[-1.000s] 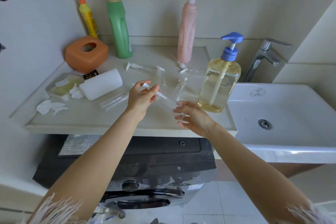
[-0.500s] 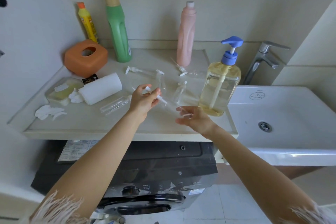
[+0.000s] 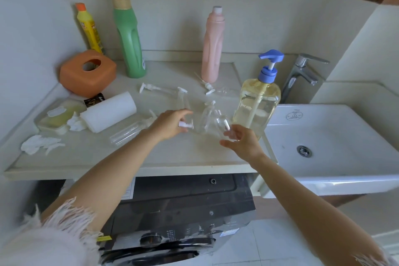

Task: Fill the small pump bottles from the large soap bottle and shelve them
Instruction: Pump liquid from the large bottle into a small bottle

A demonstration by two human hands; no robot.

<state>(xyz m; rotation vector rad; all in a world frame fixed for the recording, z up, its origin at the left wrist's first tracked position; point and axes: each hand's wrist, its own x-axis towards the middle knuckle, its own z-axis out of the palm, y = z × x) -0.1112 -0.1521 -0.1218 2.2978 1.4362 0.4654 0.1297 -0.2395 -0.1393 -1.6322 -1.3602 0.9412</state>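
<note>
Overhead, from the head camera: the left hand pinches a white pump head while the right hand grips a clear, empty small bottle above the countertop. Just beside them stands the large soap bottle, partly full of yellow liquid.

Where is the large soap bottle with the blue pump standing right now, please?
In the head view, the large soap bottle stands upright at the right end of the counter, beside the sink and just behind the right hand.
</note>
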